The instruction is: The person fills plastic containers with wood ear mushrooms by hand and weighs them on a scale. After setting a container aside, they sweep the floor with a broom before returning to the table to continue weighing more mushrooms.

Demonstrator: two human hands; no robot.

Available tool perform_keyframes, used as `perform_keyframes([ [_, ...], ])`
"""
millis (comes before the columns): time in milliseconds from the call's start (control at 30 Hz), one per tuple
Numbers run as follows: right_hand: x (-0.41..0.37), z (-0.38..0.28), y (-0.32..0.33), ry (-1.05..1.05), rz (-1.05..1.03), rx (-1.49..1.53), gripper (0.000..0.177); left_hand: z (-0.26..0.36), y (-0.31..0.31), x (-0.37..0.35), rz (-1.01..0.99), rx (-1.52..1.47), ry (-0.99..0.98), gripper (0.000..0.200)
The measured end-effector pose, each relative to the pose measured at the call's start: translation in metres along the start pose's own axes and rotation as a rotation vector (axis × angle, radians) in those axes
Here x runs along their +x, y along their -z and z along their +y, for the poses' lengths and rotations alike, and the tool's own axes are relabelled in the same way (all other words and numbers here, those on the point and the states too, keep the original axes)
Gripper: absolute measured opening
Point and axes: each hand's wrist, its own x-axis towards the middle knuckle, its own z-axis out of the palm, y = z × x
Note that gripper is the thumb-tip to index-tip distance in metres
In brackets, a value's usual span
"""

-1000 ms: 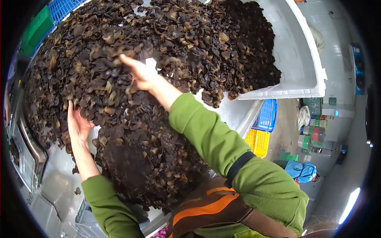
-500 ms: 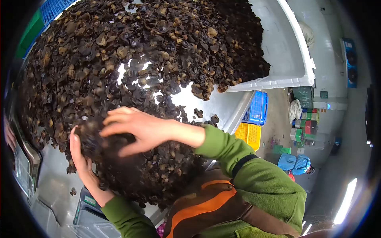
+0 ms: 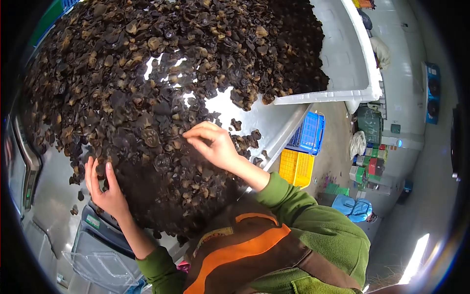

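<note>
A broad heap of dark brown wood ear mushrooms [image 3: 147,132] covers most of the metal table [image 3: 274,125]. At the heap's near left edge, my left hand [image 3: 108,198] is open, with thumb and fingers spread around a dark mushroom piece. My right hand [image 3: 218,146] is over the middle of the heap, thumb and forefinger closed in a pinch at a mushroom's edge. What sits between those fingertips is too small to make out. A few loose pieces lie apart on the metal surface near both hands.
A white foam box [image 3: 342,95] holding more mushrooms stands at the upper right. Beyond the table edge are a blue crate [image 3: 313,130] and a yellow crate [image 3: 296,167]. A grey bin [image 3: 90,237] and a clear plastic lid [image 3: 105,269] sit lower left. A person in blue [image 3: 353,208] is farther off.
My hands have moved apart: the right went up and right from the blurred pieces and now pinches, while the left shifted slightly lower. The view has tilted a little.
</note>
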Motion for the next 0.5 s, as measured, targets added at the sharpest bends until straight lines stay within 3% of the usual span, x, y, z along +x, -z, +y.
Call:
perform_keyframes([
  [133, -0.005, -0.027, 0.012, -0.112, -0.041, 0.133, 0.022, 0.032, 0.012, -0.008, 0.038, -0.136, -0.031, 0.046],
  [200, -0.014, -0.039, 0.018, -0.168, -0.12, 0.165, 0.024, 0.039, 0.021, -0.018, -0.06, -0.127, -0.051, 0.042],
  [267, -0.029, -0.034, 0.019, 0.044, -0.158, -0.188, 0.028, 0.05, 0.032, -0.032, -0.054, -0.1, -0.054, 0.029],
  [300, -0.036, -0.039, 0.02, 0.109, -0.131, -0.224, 0.024, 0.053, 0.039, -0.042, -0.049, -0.166, -0.052, 0.026],
  [400, -0.07, -0.054, 0.02, -0.006, -0.25, -0.159, 0.019, 0.06, 0.058, -0.086, -0.035, -0.346, 0.023, 0.017],
  [500, -0.114, -0.074, 0.009, 0.135, -0.318, -0.156, 0.017, 0.06, 0.09, -0.138, -0.207, -0.339, 0.012, 0.012],
])
